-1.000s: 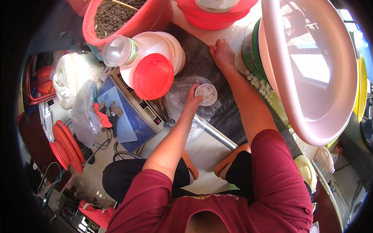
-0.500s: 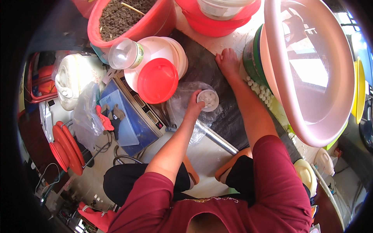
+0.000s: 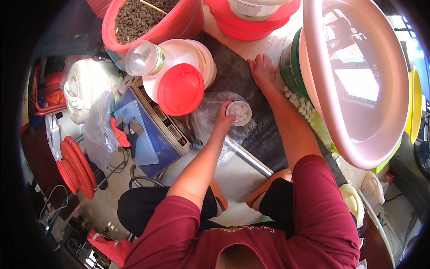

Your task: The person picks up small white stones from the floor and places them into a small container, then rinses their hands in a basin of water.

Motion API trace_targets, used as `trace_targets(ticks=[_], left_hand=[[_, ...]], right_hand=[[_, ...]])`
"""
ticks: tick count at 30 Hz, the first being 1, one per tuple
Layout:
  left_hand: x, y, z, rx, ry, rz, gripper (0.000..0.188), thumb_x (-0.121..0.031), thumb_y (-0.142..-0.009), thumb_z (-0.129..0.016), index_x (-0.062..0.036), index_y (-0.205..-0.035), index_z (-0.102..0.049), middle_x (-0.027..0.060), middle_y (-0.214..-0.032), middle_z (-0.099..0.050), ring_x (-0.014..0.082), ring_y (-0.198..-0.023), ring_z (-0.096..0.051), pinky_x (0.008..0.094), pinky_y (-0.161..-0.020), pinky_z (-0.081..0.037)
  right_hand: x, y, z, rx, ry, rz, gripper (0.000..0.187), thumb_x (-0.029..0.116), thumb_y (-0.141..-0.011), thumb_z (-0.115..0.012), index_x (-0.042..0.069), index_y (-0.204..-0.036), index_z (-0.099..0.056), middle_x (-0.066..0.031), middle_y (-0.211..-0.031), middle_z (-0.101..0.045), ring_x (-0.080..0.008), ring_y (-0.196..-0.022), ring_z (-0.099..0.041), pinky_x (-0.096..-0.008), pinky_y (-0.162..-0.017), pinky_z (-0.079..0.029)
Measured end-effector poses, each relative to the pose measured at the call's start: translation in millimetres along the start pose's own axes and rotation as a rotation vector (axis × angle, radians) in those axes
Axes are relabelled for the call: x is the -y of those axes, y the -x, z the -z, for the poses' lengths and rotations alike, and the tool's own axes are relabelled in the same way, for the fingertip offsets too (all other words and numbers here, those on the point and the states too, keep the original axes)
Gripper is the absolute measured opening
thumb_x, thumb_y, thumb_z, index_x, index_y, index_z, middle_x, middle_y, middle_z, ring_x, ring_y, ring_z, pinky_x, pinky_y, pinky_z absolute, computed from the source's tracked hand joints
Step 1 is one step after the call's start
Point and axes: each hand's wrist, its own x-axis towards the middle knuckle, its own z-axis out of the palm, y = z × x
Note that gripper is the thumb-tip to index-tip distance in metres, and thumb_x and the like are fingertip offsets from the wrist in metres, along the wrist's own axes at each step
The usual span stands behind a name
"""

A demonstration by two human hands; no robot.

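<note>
My left hand (image 3: 224,117) grips a small white cup (image 3: 232,124) by its near-left side, thumb at the rim. Several white round pieces (image 3: 240,112) lie inside the cup. Beneath it a clear plastic bag (image 3: 207,110) spreads over a black sheet (image 3: 268,143). Farther off, my right hand (image 3: 262,69) rests palm down at the far edge of the black sheet, its fingers apart and nothing seen in them. Many small white balls (image 3: 301,105) lie in a row to the right of my right forearm, beside a green tub (image 3: 291,67).
A large pink basin (image 3: 324,85) leans at the right. On the left are a red lid (image 3: 181,89), a clear jar (image 3: 141,59), white tubs (image 3: 207,56) and a blue scale (image 3: 168,152). A red pot (image 3: 188,22) of soil stands far left, a red basin (image 3: 251,31) at the back.
My right hand's fingers were curled in and are now spread on the sheet. My left hand holds the cup in nearly the same place. The whole view has shifted slightly.
</note>
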Motion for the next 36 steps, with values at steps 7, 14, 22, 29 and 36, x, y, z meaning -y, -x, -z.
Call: trace_targets(ticks=[7, 14, 22, 29, 36], left_hand=[[-2, 2, 0, 0.008, -0.001, -0.024, 0.059, -0.002, -0.063, -0.051, -0.0040, -0.121, -0.045, 0.0107, -0.112, -0.054, 0.0221, -0.107, -0.051, 0.0298, -0.095, -0.038], [-2, 5, 0, 0.000, 0.004, -0.016, 0.060, -0.003, -0.063, -0.051, -0.0038, -0.122, -0.045, 0.0112, -0.113, -0.053, 0.0221, -0.107, -0.050, 0.0294, -0.095, -0.038], [-2, 3, 1, 0.015, -0.007, -0.026, 0.060, -0.003, -0.063, -0.052, -0.0037, -0.123, -0.045, 0.0112, -0.114, -0.054, 0.0218, -0.108, -0.050, 0.0289, -0.095, -0.038], [2, 1, 3, 0.005, 0.024, -0.011, 0.060, -0.003, -0.063, -0.053, -0.0026, -0.123, -0.046, 0.0110, -0.114, -0.054, 0.0214, -0.108, -0.051, 0.0287, -0.095, -0.037], [8, -5, 2, 0.016, 0.001, -0.030, 0.060, -0.004, -0.063, -0.053, -0.0026, -0.122, -0.047, 0.0113, -0.114, -0.055, 0.0218, -0.108, -0.051, 0.0287, -0.095, -0.037]], right_hand=[[-10, 4, -9, -0.094, 0.011, 0.167, 0.026, 0.035, -0.081, -0.060, 0.010, -0.077, -0.052, -0.0061, -0.076, -0.053, -0.0249, -0.076, -0.055, -0.0371, -0.055, -0.049], [-20, 3, -3, -0.105, -0.075, 0.210, 0.024, 0.032, -0.080, -0.061, 0.010, -0.074, -0.053, -0.0060, -0.076, -0.053, -0.0263, -0.075, -0.055, -0.0386, -0.055, -0.049], [-22, 0, 0, -0.041, -0.184, 0.169, 0.025, 0.032, -0.080, -0.062, 0.009, -0.073, -0.052, -0.0088, -0.076, -0.053, -0.0299, -0.075, -0.056, -0.0429, -0.056, -0.047], [-19, 11, 2, -0.051, -0.222, 0.129, 0.027, 0.030, -0.080, -0.064, 0.008, -0.072, -0.052, -0.0110, -0.074, -0.053, -0.0334, -0.071, -0.055, -0.0457, -0.057, -0.045], [-29, 7, 1, -0.023, -0.292, 0.086, 0.026, 0.029, -0.082, -0.064, 0.007, -0.072, -0.055, -0.0108, -0.071, -0.055, -0.0313, -0.065, -0.055, -0.0421, -0.055, -0.044]])
